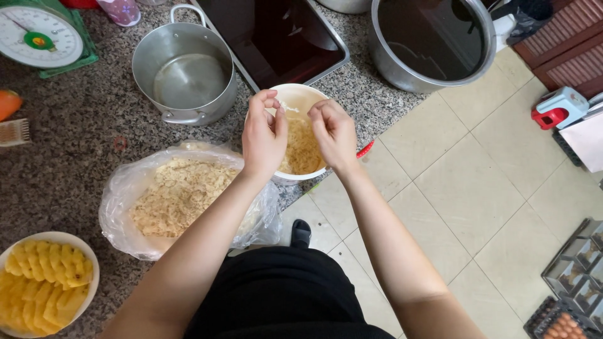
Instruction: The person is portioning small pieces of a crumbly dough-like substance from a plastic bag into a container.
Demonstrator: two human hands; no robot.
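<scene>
Left hand (pixel 264 133) and right hand (pixel 334 133), fingers pinched on a pale shred (pixel 289 108), hover over the white bowl (pixel 300 94) at the counter edge (pixel 352 135); risk: shreds dropping outside the rim; bowl nudged off.

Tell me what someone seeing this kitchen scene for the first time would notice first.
Both hands, left hand and right hand, meet over a white bowl of pale shreds at the granite counter's edge. Left of it sits a clear plastic bag of crumbly beige filling, with a bowl of yellow slices at the lower left and an empty steel pot behind.
</scene>
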